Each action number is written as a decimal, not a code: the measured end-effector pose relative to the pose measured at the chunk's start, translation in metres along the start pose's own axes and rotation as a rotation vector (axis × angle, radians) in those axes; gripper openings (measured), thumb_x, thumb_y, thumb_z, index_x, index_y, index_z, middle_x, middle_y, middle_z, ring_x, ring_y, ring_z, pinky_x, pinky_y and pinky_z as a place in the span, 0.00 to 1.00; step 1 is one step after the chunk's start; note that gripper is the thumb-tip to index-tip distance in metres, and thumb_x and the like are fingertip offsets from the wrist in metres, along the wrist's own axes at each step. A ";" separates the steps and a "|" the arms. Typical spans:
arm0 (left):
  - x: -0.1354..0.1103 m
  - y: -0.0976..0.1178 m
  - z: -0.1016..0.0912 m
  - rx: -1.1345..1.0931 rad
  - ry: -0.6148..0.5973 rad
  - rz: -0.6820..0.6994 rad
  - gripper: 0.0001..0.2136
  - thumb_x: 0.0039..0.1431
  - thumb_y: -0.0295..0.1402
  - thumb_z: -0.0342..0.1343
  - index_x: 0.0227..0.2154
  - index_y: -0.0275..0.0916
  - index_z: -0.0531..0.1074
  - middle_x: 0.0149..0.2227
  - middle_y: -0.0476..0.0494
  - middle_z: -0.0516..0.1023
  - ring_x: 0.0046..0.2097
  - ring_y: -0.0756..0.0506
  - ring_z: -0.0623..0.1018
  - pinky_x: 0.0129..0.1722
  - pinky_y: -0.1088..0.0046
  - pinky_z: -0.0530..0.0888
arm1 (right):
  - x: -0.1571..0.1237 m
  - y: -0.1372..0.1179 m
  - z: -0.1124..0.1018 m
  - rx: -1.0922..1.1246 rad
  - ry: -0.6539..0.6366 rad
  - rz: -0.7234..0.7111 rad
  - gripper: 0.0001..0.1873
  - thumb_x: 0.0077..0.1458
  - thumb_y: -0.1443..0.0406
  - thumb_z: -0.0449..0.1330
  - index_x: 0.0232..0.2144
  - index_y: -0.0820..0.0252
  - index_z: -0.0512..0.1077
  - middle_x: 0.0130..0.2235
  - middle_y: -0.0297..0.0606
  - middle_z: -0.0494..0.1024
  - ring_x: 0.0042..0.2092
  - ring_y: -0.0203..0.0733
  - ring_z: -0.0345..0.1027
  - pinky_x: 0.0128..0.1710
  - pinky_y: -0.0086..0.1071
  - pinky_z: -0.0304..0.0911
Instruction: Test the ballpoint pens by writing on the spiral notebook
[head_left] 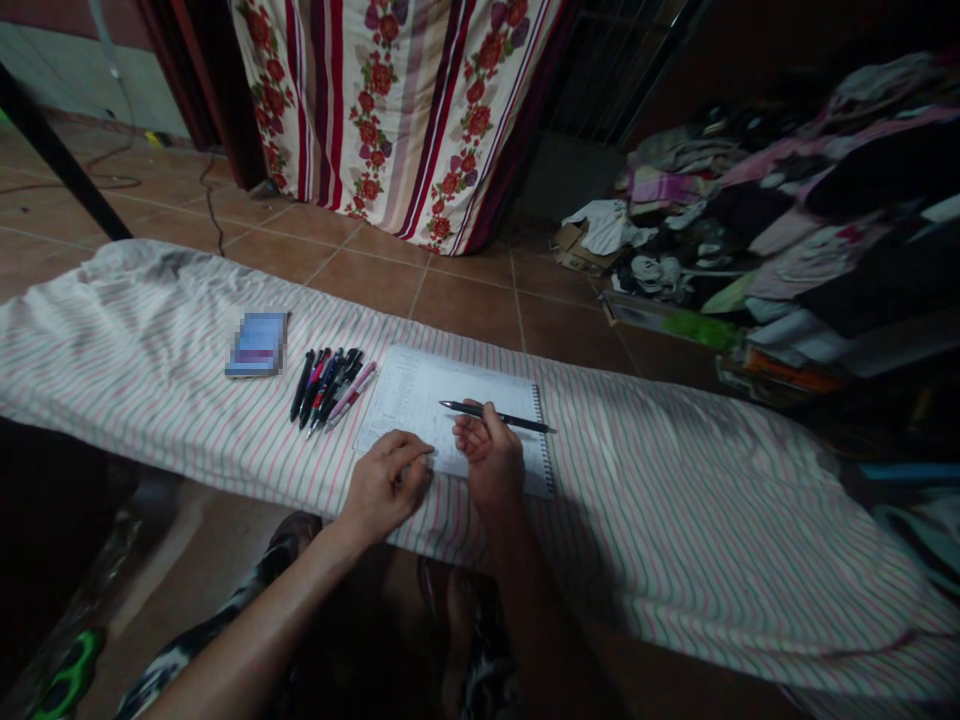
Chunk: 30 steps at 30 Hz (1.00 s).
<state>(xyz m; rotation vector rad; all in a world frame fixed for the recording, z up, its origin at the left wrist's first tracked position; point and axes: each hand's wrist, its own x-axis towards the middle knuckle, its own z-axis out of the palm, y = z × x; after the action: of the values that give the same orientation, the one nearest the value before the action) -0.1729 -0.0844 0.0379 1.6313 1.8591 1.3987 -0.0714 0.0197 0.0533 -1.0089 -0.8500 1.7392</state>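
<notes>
A spiral notebook lies on the striped cloth in front of me, its pages covered in faint marks and its wire binding on the right. My left hand rests on the notebook's near left edge, fingers bent, thumb and index finger apart, with nothing seen in it. Above the page, my right hand is closed on a dark pen, held between thumb and fingers. The pen lies nearly level, one end pointing left over the page. Left of the notebook sits a group of several pens, side by side.
A phone with a lit, blurred screen lies farther left on the striped cloth. Beyond are a tiled floor, a flowered curtain and a heap of clothes. A green shoe is at lower left.
</notes>
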 end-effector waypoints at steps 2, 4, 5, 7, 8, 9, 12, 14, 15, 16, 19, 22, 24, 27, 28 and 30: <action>-0.001 0.001 0.001 0.081 -0.009 0.045 0.12 0.57 0.30 0.46 0.38 0.37 0.74 0.38 0.40 0.74 0.40 0.46 0.73 0.40 0.69 0.70 | 0.003 0.001 -0.001 0.015 0.014 0.039 0.18 0.46 0.54 0.59 0.33 0.65 0.72 0.23 0.37 0.76 0.24 0.34 0.69 0.19 0.23 0.60; -0.001 0.001 0.001 0.143 -0.004 0.073 0.12 0.57 0.30 0.46 0.38 0.37 0.74 0.38 0.40 0.74 0.41 0.45 0.72 0.41 0.68 0.71 | 0.005 0.001 -0.002 0.017 0.025 0.056 0.18 0.46 0.55 0.59 0.32 0.64 0.72 0.23 0.37 0.76 0.24 0.34 0.70 0.19 0.23 0.60; -0.001 0.001 0.002 0.172 -0.004 0.083 0.12 0.57 0.30 0.46 0.38 0.37 0.74 0.39 0.40 0.74 0.42 0.45 0.72 0.41 0.67 0.71 | 0.006 0.002 -0.001 0.008 0.029 0.055 0.18 0.46 0.54 0.59 0.32 0.64 0.72 0.23 0.36 0.76 0.24 0.34 0.69 0.19 0.23 0.61; 0.000 0.000 0.002 0.226 -0.010 0.100 0.11 0.57 0.29 0.46 0.37 0.38 0.74 0.39 0.40 0.75 0.43 0.45 0.71 0.42 0.66 0.71 | 0.008 0.003 0.000 -0.030 0.047 0.032 0.18 0.44 0.54 0.60 0.32 0.64 0.72 0.23 0.36 0.75 0.25 0.34 0.69 0.19 0.23 0.61; 0.000 0.000 0.002 0.252 -0.020 0.104 0.11 0.57 0.28 0.47 0.37 0.38 0.74 0.39 0.41 0.75 0.43 0.44 0.70 0.42 0.65 0.71 | 0.008 0.004 0.001 -0.058 0.064 0.012 0.18 0.43 0.55 0.61 0.32 0.64 0.72 0.23 0.35 0.75 0.25 0.33 0.69 0.20 0.23 0.61; 0.001 0.000 0.003 0.278 -0.031 0.107 0.11 0.57 0.28 0.47 0.37 0.38 0.74 0.39 0.41 0.75 0.44 0.44 0.70 0.43 0.65 0.71 | 0.009 0.004 0.002 -0.089 0.081 -0.015 0.18 0.42 0.55 0.62 0.32 0.63 0.71 0.23 0.33 0.74 0.25 0.33 0.68 0.20 0.23 0.60; 0.000 -0.001 0.003 0.339 -0.064 0.100 0.11 0.57 0.27 0.47 0.38 0.38 0.74 0.41 0.41 0.75 0.46 0.43 0.68 0.44 0.63 0.71 | 0.010 0.008 0.007 -0.184 0.111 -0.133 0.15 0.40 0.57 0.63 0.29 0.61 0.69 0.20 0.28 0.69 0.22 0.30 0.63 0.20 0.22 0.59; -0.002 -0.002 0.002 0.363 -0.082 0.100 0.11 0.56 0.26 0.46 0.38 0.38 0.73 0.42 0.41 0.74 0.46 0.42 0.68 0.44 0.63 0.70 | 0.011 0.010 0.011 -0.243 0.109 -0.189 0.14 0.41 0.58 0.63 0.28 0.60 0.67 0.18 0.25 0.66 0.20 0.29 0.59 0.20 0.23 0.56; -0.003 -0.002 0.002 0.372 -0.090 0.103 0.12 0.56 0.26 0.46 0.38 0.37 0.73 0.42 0.40 0.74 0.46 0.42 0.68 0.44 0.63 0.70 | 0.011 0.011 0.013 -0.272 0.107 -0.202 0.14 0.41 0.57 0.62 0.27 0.60 0.67 0.17 0.24 0.65 0.19 0.29 0.58 0.19 0.23 0.55; -0.005 -0.002 0.001 0.379 -0.096 0.106 0.12 0.56 0.25 0.46 0.38 0.37 0.73 0.42 0.40 0.73 0.46 0.42 0.67 0.44 0.62 0.70 | 0.011 0.013 0.015 -0.302 0.110 -0.208 0.14 0.40 0.57 0.62 0.27 0.60 0.66 0.16 0.24 0.64 0.18 0.29 0.57 0.19 0.23 0.55; -0.009 -0.002 -0.001 0.404 -0.104 0.119 0.11 0.56 0.25 0.46 0.37 0.37 0.72 0.42 0.40 0.73 0.46 0.42 0.67 0.44 0.62 0.71 | 0.010 0.016 0.018 -0.405 0.098 -0.215 0.13 0.41 0.57 0.61 0.27 0.60 0.66 0.15 0.23 0.63 0.18 0.30 0.56 0.18 0.24 0.55; -0.011 -0.004 -0.005 0.428 -0.115 0.122 0.10 0.56 0.25 0.46 0.36 0.36 0.72 0.42 0.39 0.73 0.46 0.42 0.68 0.44 0.62 0.71 | 0.009 0.020 0.019 -0.563 0.032 -0.258 0.14 0.43 0.55 0.59 0.27 0.60 0.68 0.16 0.26 0.66 0.19 0.32 0.59 0.20 0.26 0.57; -0.013 -0.005 -0.008 0.437 -0.123 0.123 0.10 0.56 0.25 0.46 0.35 0.36 0.73 0.42 0.39 0.73 0.45 0.42 0.68 0.43 0.62 0.71 | 0.008 0.023 0.019 -0.675 -0.013 -0.299 0.14 0.44 0.54 0.58 0.26 0.59 0.69 0.18 0.28 0.68 0.21 0.33 0.61 0.22 0.26 0.58; -0.014 -0.007 -0.011 0.441 -0.137 0.128 0.10 0.56 0.25 0.46 0.35 0.35 0.72 0.42 0.39 0.73 0.45 0.41 0.69 0.43 0.62 0.72 | 0.006 0.028 0.020 -0.780 -0.054 -0.303 0.15 0.46 0.53 0.56 0.26 0.59 0.70 0.19 0.30 0.70 0.21 0.35 0.63 0.22 0.27 0.59; -0.015 -0.008 -0.012 0.442 -0.145 0.132 0.10 0.56 0.25 0.46 0.35 0.35 0.72 0.42 0.39 0.74 0.45 0.41 0.69 0.43 0.62 0.72 | 0.006 0.030 0.021 -0.792 -0.068 -0.292 0.15 0.46 0.53 0.56 0.26 0.58 0.70 0.20 0.31 0.71 0.22 0.36 0.64 0.23 0.27 0.60; -0.018 -0.010 -0.014 0.450 -0.157 0.149 0.10 0.55 0.25 0.47 0.36 0.35 0.72 0.42 0.38 0.74 0.46 0.41 0.70 0.44 0.61 0.72 | 0.005 0.034 0.023 -0.808 -0.099 -0.285 0.15 0.47 0.53 0.56 0.27 0.58 0.70 0.20 0.32 0.73 0.23 0.37 0.67 0.25 0.28 0.62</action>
<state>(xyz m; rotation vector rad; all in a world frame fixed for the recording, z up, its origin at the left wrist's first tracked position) -0.1831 -0.1052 0.0302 2.0587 2.0979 0.9065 -0.1057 0.0106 0.0320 -1.2274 -1.7426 1.2050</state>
